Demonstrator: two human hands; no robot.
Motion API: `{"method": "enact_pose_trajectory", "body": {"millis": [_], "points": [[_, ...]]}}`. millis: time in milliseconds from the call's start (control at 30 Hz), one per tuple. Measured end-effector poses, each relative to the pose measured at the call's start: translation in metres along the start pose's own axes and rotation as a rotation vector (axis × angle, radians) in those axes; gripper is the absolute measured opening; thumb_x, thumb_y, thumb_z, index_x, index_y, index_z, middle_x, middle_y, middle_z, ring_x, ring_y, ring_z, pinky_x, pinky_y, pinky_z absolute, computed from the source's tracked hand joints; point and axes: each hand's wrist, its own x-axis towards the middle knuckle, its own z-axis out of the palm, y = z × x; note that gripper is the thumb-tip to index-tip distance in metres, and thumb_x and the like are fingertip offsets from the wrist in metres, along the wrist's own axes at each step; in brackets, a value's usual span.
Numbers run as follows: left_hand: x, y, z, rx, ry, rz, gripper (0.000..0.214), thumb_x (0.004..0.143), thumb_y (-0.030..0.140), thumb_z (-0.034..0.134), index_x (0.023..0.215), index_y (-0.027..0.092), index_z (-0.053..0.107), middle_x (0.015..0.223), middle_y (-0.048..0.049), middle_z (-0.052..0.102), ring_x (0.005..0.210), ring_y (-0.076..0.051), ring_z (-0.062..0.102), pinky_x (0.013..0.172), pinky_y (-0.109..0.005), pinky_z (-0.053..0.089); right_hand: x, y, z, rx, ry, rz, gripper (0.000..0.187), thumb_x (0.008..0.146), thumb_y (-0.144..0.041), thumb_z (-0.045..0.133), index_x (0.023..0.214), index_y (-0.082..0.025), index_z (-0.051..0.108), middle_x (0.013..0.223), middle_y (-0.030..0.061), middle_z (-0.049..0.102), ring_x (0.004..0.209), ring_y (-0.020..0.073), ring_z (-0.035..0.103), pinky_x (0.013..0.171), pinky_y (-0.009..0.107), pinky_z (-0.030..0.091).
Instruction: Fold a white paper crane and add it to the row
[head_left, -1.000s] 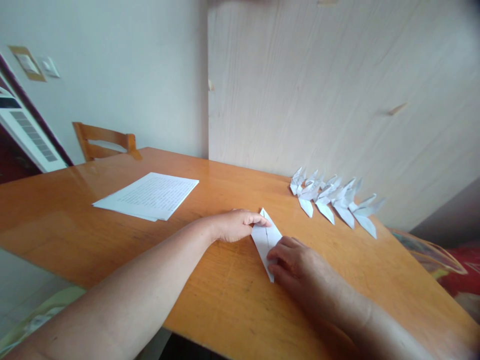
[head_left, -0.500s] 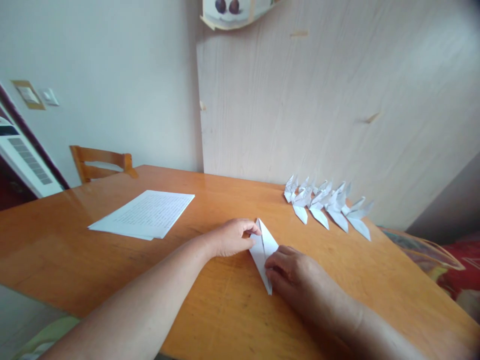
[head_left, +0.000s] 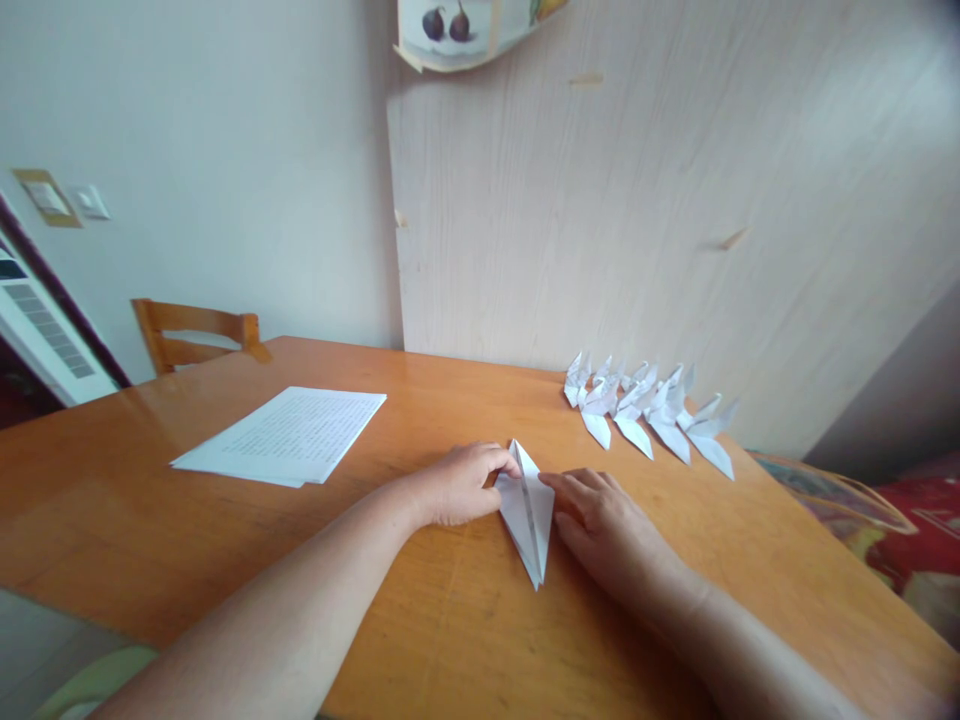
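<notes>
A narrow white folded paper [head_left: 536,525], kite-shaped with a seam down its middle, lies flat on the wooden table in front of me. Its long point faces me. My left hand [head_left: 466,484] is bent around the paper's upper left edge, index fingertip on top and thumb at the side, holding it down. On the other side, my right hand [head_left: 604,512] has its curled fingers at the upper right edge, gripping the paper there, with the thumb lower along the same edge. Several finished white paper cranes [head_left: 651,408] stand in rows at the table's back right.
A stack of written paper sheets [head_left: 300,432] rests on the left of the wooden table [head_left: 420,640]. Behind it is a wooden chair [head_left: 196,320]. A pale board [head_left: 525,250] rises at the table's back edge. Red cloth [head_left: 911,505] shows beyond the right edge.
My right hand has shifted up along the paper's right edge, uncovering its lower half. The right flap's outline now narrows toward the near point. My left hand stays at the left edge.
</notes>
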Motion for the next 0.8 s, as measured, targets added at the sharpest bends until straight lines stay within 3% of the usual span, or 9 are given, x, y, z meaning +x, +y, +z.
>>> {"method": "enact_pose_trajectory", "body": {"millis": [300, 567, 667, 800], "points": [[-0.002, 0.003, -0.002, -0.054, -0.008, 0.010, 0.042, 0.071, 0.009, 0.051, 0.109, 0.024, 0.060, 0.110, -0.0025, 0.062, 0.100, -0.021, 0.058, 0.090, -0.033, 0.047, 0.002, 0.003, 0.002, 0.127, 0.091, -0.028, 0.033, 0.091, -0.017, 0.049, 0.113, -0.024, 0.073, 0.108, 0.0093, 0.066, 0.101, 0.0225, 0.060, 0.090, 0.037, 0.048], [-0.002, 0.009, -0.002, -0.074, 0.086, 0.077, 0.052, 0.073, 0.011, 0.057, 0.123, 0.024, 0.054, 0.124, -0.0062, 0.058, 0.118, -0.024, 0.052, 0.104, -0.038, 0.041, 0.007, 0.011, -0.003, 0.423, 0.258, 0.144, 0.026, 0.094, -0.034, 0.051, 0.098, -0.020, 0.072, 0.102, 0.0076, 0.067, 0.095, 0.0208, 0.063, 0.084, 0.033, 0.048], [0.000, 0.013, 0.000, -0.052, 0.172, 0.122, 0.045, 0.078, 0.020, 0.061, 0.123, 0.020, 0.056, 0.122, -0.0089, 0.059, 0.115, -0.025, 0.053, 0.102, -0.039, 0.042, 0.007, 0.008, -0.008, 0.469, 0.252, 0.174, 0.027, 0.094, -0.035, 0.051, 0.095, -0.019, 0.072, 0.097, 0.0066, 0.068, 0.092, 0.0201, 0.063, 0.084, 0.033, 0.047], [0.003, 0.016, 0.002, -0.081, 0.225, 0.176, 0.025, 0.082, 0.019, 0.062, 0.107, 0.021, 0.065, 0.105, -0.0060, 0.065, 0.100, -0.021, 0.059, 0.092, -0.035, 0.046, 0.006, -0.001, -0.014, 0.534, 0.212, 0.168, 0.028, 0.092, -0.037, 0.051, 0.095, -0.019, 0.073, 0.094, 0.0064, 0.069, 0.090, 0.0209, 0.063, 0.083, 0.034, 0.046]]}}
